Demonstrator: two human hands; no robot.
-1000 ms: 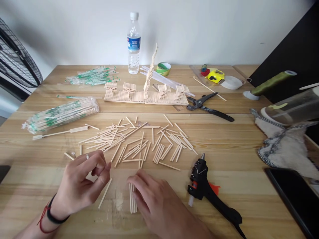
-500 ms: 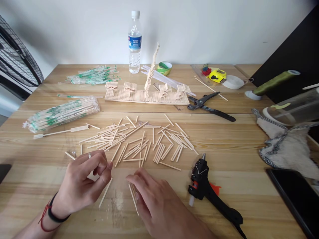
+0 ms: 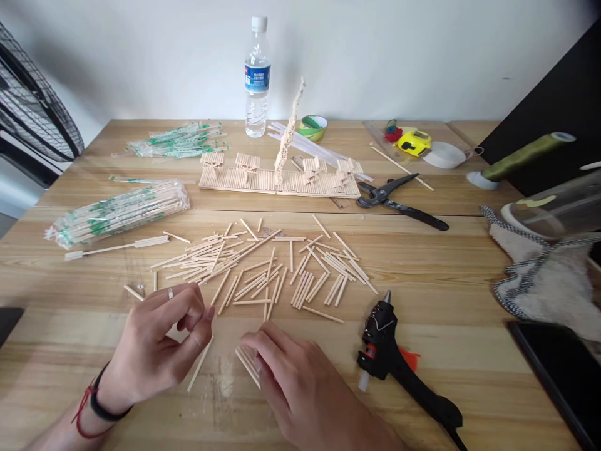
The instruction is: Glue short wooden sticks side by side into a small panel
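Observation:
My right hand (image 3: 295, 382) rests on the wooden table (image 3: 446, 275), fingertips pressing a small glued bundle of short sticks (image 3: 247, 365) that lies slanted. My left hand (image 3: 159, 344) hovers just left of it with fingers curled and thumb meeting the fingertips; nothing visible is held in it. A single loose stick (image 3: 199, 365) lies between the two hands. Beyond them spreads a scatter of several cut sticks (image 3: 263, 269). A black glue gun (image 3: 389, 351) lies to the right of my right hand.
A stick-built platform with a small tower (image 3: 282, 175) stands mid-table, a water bottle (image 3: 256, 78) behind it. Black cutters (image 3: 399, 197), a tape measure (image 3: 413, 143), bagged chopsticks (image 3: 117, 213), a cloth (image 3: 544, 275) and a fan (image 3: 32, 94) surround the work area.
My right hand has turned the glued stick bundle from pointing straight toward me to a slant, its far end swung left. The left hand stays almost still.

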